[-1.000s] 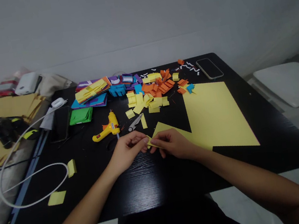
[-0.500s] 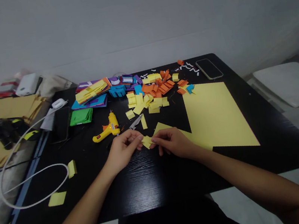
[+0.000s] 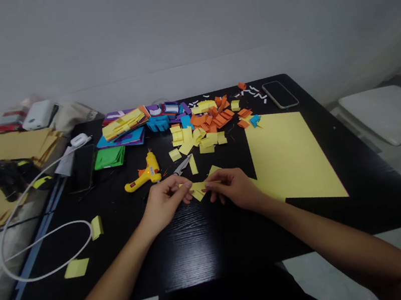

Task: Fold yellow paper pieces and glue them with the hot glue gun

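Note:
A small folded piece of yellow paper (image 3: 199,191) is pinched between my two hands above the black table. My left hand (image 3: 168,198) grips its left end with thumb and fingers. On the opposite end, my right hand (image 3: 233,188) holds it the same way. Just beyond the hands lie scissors (image 3: 183,165), their handles partly hidden behind my left hand. A yellow glue gun (image 3: 145,172) rests on its side to the left. Folded yellow paper pieces (image 3: 207,141) and orange paper pieces (image 3: 214,117) are heaped farther back.
A large yellow sheet (image 3: 295,155) lies to the right, partly behind my right hand. A phone (image 3: 280,94) is at the back right. Coloured paper stacks (image 3: 126,123) and a green paper stack (image 3: 109,157) stand back left. A white cable (image 3: 54,271) loops across the left side.
My hands have drawn slightly apart, and the yellow paper between them now looks wider, with a point hanging downward. The things on the table have stayed in place.

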The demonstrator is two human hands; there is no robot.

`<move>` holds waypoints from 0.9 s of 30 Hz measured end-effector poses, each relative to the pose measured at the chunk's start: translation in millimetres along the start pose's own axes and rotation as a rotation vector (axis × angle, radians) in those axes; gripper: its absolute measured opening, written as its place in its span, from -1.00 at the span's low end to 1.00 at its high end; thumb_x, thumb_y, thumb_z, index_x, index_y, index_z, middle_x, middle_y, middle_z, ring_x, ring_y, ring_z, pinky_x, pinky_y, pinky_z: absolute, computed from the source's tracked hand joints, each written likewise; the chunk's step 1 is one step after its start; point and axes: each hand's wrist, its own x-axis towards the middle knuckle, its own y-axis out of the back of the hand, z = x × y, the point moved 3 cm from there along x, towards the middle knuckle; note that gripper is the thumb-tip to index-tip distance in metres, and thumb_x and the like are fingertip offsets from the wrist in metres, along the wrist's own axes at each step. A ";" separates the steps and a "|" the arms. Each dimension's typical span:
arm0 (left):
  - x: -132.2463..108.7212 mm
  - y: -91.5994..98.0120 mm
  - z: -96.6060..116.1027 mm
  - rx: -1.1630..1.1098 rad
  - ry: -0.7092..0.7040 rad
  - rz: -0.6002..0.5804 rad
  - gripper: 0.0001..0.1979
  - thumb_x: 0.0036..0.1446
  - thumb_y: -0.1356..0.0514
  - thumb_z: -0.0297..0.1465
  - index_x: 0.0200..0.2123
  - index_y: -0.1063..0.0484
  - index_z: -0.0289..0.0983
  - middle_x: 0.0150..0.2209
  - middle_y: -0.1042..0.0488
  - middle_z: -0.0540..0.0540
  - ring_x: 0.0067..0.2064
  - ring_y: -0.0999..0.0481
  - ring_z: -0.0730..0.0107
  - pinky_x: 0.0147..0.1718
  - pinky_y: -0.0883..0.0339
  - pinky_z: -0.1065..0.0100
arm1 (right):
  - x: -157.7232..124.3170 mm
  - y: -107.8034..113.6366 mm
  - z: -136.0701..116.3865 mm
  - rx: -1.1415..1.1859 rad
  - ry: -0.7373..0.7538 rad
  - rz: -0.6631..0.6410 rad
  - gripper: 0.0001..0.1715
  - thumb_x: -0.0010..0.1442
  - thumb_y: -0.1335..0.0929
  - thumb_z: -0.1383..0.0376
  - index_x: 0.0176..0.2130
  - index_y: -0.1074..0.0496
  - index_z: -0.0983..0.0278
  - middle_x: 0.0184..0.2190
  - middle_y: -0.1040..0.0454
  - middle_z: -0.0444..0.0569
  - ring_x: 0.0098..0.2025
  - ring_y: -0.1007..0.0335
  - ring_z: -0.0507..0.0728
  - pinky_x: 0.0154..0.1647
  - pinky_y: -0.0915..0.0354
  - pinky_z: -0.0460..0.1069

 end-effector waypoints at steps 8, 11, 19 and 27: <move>-2.6 -6.5 -1.1 0.090 -0.025 -0.011 -0.78 0.25 -0.30 -0.24 -0.29 -0.59 -0.30 -0.44 -0.58 -0.05 -0.45 -0.56 0.44 -0.45 -0.48 0.46 | 1.0 -3.4 8.0 0.060 0.005 0.034 -0.64 0.13 -0.55 0.07 -0.26 -0.59 0.31 -0.52 -0.60 -0.08 -0.48 -0.54 0.06 -0.41 -0.46 -0.04; -3.9 -10.0 -2.2 0.086 -0.034 -0.041 -0.77 0.26 -0.31 -0.22 -0.28 -0.61 -0.29 -0.41 -0.58 -0.05 -0.41 -0.58 0.41 -0.44 -0.51 0.45 | -0.5 -6.6 5.9 0.055 0.000 0.020 -0.61 0.13 -0.55 0.04 -0.28 -0.58 0.32 -0.52 -0.59 -0.08 -0.50 -0.53 0.04 -0.43 -0.45 -0.06; -2.9 -8.7 -1.7 0.060 -0.038 -0.025 -0.77 0.22 -0.34 -0.24 -0.30 -0.62 -0.31 -0.43 -0.60 -0.07 -0.43 -0.58 0.40 -0.41 -0.49 0.43 | -1.1 -5.6 0.2 0.059 0.013 -0.006 -0.55 0.13 -0.54 -0.02 -0.27 -0.57 0.31 -0.50 -0.59 -0.08 -0.49 -0.54 0.06 -0.41 -0.48 -0.03; -0.4 -1.3 -0.3 0.032 -0.068 0.070 -0.79 0.21 -0.35 -0.25 -0.30 -0.61 -0.29 -0.46 -0.60 -0.05 -0.43 -0.60 0.39 -0.39 -0.50 0.42 | 5.2 4.6 4.8 0.123 0.024 0.047 -0.59 0.08 -0.57 0.02 -0.29 -0.56 0.29 -0.44 -0.62 -0.08 -0.38 -0.60 0.09 -0.24 -0.55 0.02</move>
